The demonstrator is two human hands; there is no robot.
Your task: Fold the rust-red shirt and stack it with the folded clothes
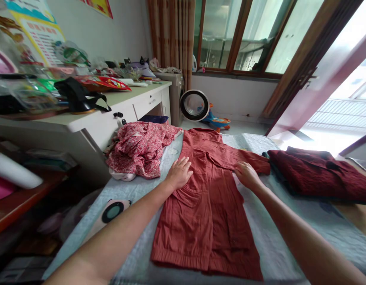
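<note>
— Where does the rust-red garment [206,206] lie?
— Flat on the bed [278,253], lengthwise down the middle of the pale quilted cover, its hem toward the person and its collar toward the far end.

— And the hands?
— The left hand [180,173] rests open, palm down, fingers spread, on the garment's left edge at about chest height. It grips nothing. The right hand [246,174] sits on the right side, where a folded sleeve crosses the cloth; its fingers curl onto the fabric, though whether they pinch it cannot be told.

— What crowds the edges?
— On the left, a crumpled red floral garment [140,148] lies just beside the collar end, near the bed's left edge. On the right, a folded dark maroon pile [319,176] sits near the sleeve tip.

— Any open room?
— Bare cover shows along both long sides of the garment toward the near end, wider on the right.

— Beyond the bed?
— A cluttered white surface [90,118] stands along the left, and a toy car [217,120] rests on the floor beneath the window [245,35].
</note>
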